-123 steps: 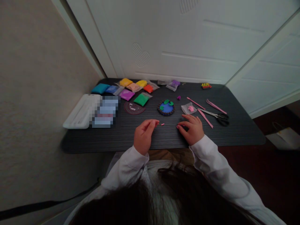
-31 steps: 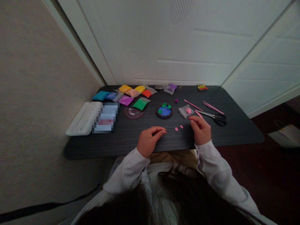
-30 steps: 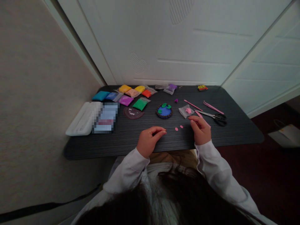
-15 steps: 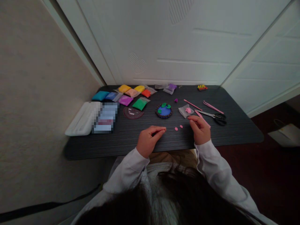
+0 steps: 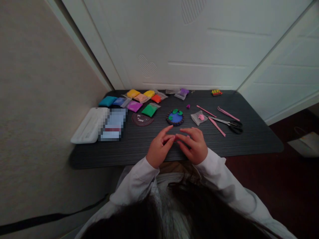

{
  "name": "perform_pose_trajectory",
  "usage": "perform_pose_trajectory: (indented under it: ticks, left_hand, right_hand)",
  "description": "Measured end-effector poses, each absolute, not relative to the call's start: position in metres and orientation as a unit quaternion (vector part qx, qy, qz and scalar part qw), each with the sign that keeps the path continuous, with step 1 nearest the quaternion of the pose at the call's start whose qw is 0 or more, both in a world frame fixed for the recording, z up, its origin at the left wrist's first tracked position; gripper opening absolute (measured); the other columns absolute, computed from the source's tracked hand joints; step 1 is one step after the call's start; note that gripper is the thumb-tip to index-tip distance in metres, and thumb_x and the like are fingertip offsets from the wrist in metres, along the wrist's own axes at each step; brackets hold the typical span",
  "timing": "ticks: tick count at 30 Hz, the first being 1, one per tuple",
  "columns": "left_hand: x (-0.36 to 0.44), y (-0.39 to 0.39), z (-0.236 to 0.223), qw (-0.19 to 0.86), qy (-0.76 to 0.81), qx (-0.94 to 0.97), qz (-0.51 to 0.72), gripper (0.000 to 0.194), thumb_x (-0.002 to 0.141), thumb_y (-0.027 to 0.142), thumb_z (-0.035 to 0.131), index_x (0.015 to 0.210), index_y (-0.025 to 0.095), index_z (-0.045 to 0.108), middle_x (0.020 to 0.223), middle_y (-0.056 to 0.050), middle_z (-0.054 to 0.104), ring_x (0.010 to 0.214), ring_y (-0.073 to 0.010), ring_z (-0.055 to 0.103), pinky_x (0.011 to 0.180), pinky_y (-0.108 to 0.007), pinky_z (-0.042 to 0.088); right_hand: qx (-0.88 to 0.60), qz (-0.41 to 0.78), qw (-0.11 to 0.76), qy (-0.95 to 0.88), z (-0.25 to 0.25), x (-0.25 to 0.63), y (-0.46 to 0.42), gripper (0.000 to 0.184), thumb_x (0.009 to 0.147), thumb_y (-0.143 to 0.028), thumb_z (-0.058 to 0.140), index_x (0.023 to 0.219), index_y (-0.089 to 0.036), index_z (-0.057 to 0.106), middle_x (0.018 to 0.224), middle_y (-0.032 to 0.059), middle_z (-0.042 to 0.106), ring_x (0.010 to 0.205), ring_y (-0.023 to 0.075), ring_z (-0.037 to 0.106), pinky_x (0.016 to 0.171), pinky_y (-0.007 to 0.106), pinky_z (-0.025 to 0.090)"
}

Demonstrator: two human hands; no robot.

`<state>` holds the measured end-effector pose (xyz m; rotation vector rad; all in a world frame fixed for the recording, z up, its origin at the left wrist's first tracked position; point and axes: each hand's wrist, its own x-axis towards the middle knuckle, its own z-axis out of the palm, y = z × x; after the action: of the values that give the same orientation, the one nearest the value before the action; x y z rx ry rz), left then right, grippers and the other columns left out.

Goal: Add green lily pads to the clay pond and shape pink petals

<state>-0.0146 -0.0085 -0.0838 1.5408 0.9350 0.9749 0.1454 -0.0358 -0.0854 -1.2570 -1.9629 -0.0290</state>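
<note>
Clock centred on the fingertips, 12 = white panel (image 5: 204, 43) side. Hands close together over the near part of the dark worktop (image 5: 112, 154).

Left hand (image 5: 158, 150): thumb and a finger narrow to a pinch, another finger extended toward 1. Can't tell if anything sits in the pinch.

Right hand (image 5: 195, 147): fingers spread, fairly wide, thumb apart from index; index tip is right by the left pinch, contact unclear.

Small pink piece (image 5: 188, 136) at 3, peeking out by the right fingers, mostly hidden. Can't tell if touched.

Around: blue disc (image 5: 176, 118) with brown beaded rim and green pads at 12, just past the fingertips. Small purple bit (image 5: 188, 106) at 1. Clear bag (image 5: 195, 119) plus pink lump (image 5: 201, 117) at 2. Flat pink tool (image 5: 217, 127) and scissors (image 5: 234, 126) between 2 and 3. Green packet (image 5: 149, 110) between 10 and 11. Protractor (image 5: 143, 122) with white bits at 10. White case (image 5: 88, 126) at 9, beside a pixelated item (image 5: 113, 124).
</note>
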Motion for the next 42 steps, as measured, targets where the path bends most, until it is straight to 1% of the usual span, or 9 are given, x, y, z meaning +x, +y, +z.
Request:
perform_pose_trajectory:
  ticks: [4,7,14,18,22,25,28,31,42]
  left_hand:
    - [-0.0154,-0.0078,-0.0847,0.513,0.387,0.669,0.374,0.051,0.08,0.028,0.046,0.128,0.018,0.031,0.082,-0.003,0.065,0.081,-0.0148,0.059,0.083,-0.03,0.041]
    - [-0.0155,-0.0072,-0.0844,0.521,0.375,0.671,0.371,0.052,0.081,0.028,0.045,0.129,0.017,0.029,0.085,-0.003,0.065,0.083,-0.0147,0.058,0.085,-0.03,0.039]
    - [-0.0152,-0.0069,-0.0842,0.54,0.386,0.624,0.412,0.05,0.08,0.028,0.046,0.127,0.015,0.032,0.087,-0.006,0.065,0.086,-0.0161,0.058,0.084,-0.032,0.039]
    - [-0.0147,-0.0069,-0.0831,0.548,0.395,0.601,0.428,0.047,0.079,0.028,0.048,0.123,0.015,0.036,0.086,-0.008,0.065,0.085,-0.0168,0.058,0.082,-0.032,0.04]
    - [-0.014,-0.0069,-0.0819,0.545,0.398,0.596,0.435,0.044,0.079,0.028,0.048,0.12,0.015,0.038,0.083,-0.006,0.064,0.082,-0.0157,0.057,0.079,-0.031,0.041]
    - [-0.0142,-0.0066,-0.0823,0.538,0.399,0.601,0.436,0.042,0.079,0.027,0.048,0.118,0.015,0.04,0.08,-0.005,0.063,0.079,-0.0147,0.057,0.078,-0.03,0.041]
    - [-0.0148,-0.0065,-0.0835,0.532,0.4,0.61,0.43,0.038,0.079,0.027,0.047,0.116,0.016,0.042,0.078,-0.004,0.062,0.077,-0.0142,0.057,0.076,-0.029,0.041]
    - [-0.015,-0.0063,-0.0845,0.527,0.404,0.617,0.422,0.036,0.079,0.028,0.047,0.113,0.016,0.045,0.078,-0.004,0.062,0.077,-0.0145,0.057,0.075,-0.029,0.041]
    - [-0.0154,-0.0063,-0.084,0.526,0.408,0.616,0.421,0.034,0.078,0.03,0.048,0.109,0.017,0.049,0.077,-0.003,0.063,0.076,-0.0145,0.057,0.074,-0.029,0.042]
  right_hand:
    - [-0.489,-0.043,0.368,-0.789,-0.0871,0.1395,-0.0301,0.024,0.076,-0.026,0.053,0.099,-0.028,0.059,0.108,0.0033,0.058,0.1,0.0176,0.051,0.093,0.042,0.03]
    - [-0.487,-0.053,0.376,-0.787,-0.088,0.1405,-0.0292,0.02,0.076,-0.026,0.054,0.094,-0.027,0.061,0.106,0.0032,0.059,0.099,0.0166,0.051,0.094,0.041,0.029]
    - [-0.497,-0.025,0.419,-0.759,-0.0864,0.1426,-0.0294,0.014,0.076,-0.021,0.054,0.089,-0.022,0.061,0.097,0.0037,0.063,0.092,0.0146,0.055,0.092,0.037,0.034]
    - [-0.512,0.016,0.452,-0.73,-0.0848,0.1441,-0.0291,0.01,0.076,-0.019,0.053,0.084,-0.021,0.057,0.086,0.0024,0.064,0.085,0.0141,0.057,0.089,0.037,0.037]
    - [-0.531,0.039,0.465,-0.708,-0.0855,0.1447,-0.0298,0.004,0.074,-0.022,0.055,0.078,-0.021,0.054,0.075,0.0,0.062,0.073,0.0137,0.057,0.088,0.037,0.038]
    - [-0.543,0.053,0.47,-0.694,-0.0866,0.1441,-0.0307,0.008,0.072,-0.027,0.058,0.074,-0.021,0.053,0.07,-0.0006,0.06,0.069,0.0138,0.055,0.085,0.036,0.04]
    - [-0.555,0.077,0.479,-0.675,-0.0858,0.1432,-0.0317,0.009,0.072,-0.026,0.058,0.072,-0.02,0.051,0.071,0.0008,0.059,0.069,0.0137,0.054,0.073,0.031,0.044]
    - [-0.553,0.1,0.484,-0.671,-0.0829,0.1425,-0.0324,0.005,0.073,-0.024,0.055,0.074,-0.02,0.052,0.072,0.001,0.059,0.068,0.0126,0.054,0.065,0.027,0.045]
    - [-0.551,0.11,0.473,-0.679,-0.0824,0.1443,-0.033,0.013,0.079,-0.022,0.047,0.087,-0.02,0.057,0.086,0.0037,0.064,0.08,0.014,0.058,0.074,0.028,0.045]
